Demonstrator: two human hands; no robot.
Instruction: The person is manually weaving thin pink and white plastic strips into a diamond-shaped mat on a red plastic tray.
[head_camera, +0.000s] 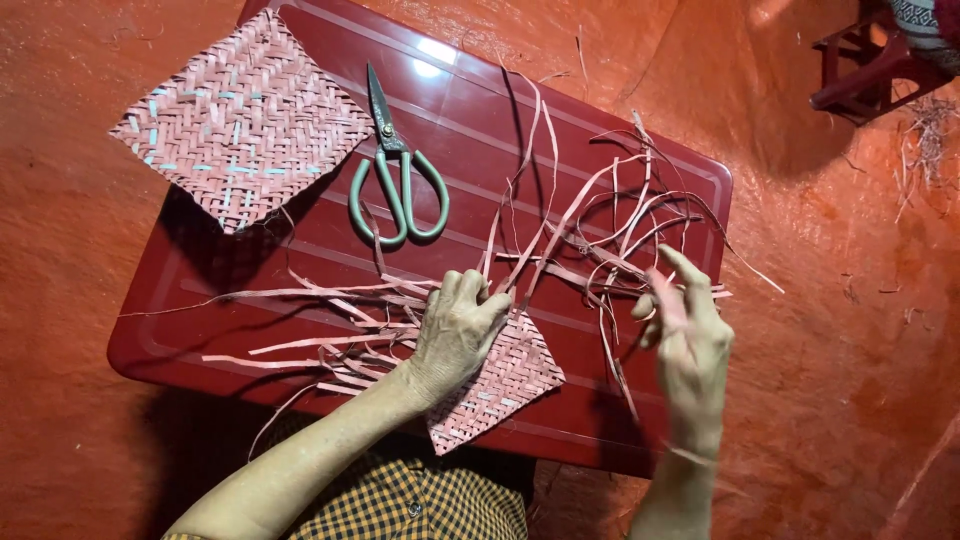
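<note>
Pink strips (600, 240) are tangling while left hand (455, 335) is pinning the half-woven mat (500, 385), right hand (690, 335) open-fingered, pinching one strip — weave's probably loosening if that grip's slipping.

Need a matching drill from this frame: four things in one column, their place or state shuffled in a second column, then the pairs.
Things:
1. scissors
2. finished woven square
3. left hand
4. right hand

Places or states:
A. overhangs the far left corner of the red table
B. pressed flat on the half-woven mat
C. lifted, fingers among loose strips
D. lying shut, green handles toward the person

Pairs: 1-D, 2-A, 3-B, 4-C
</note>
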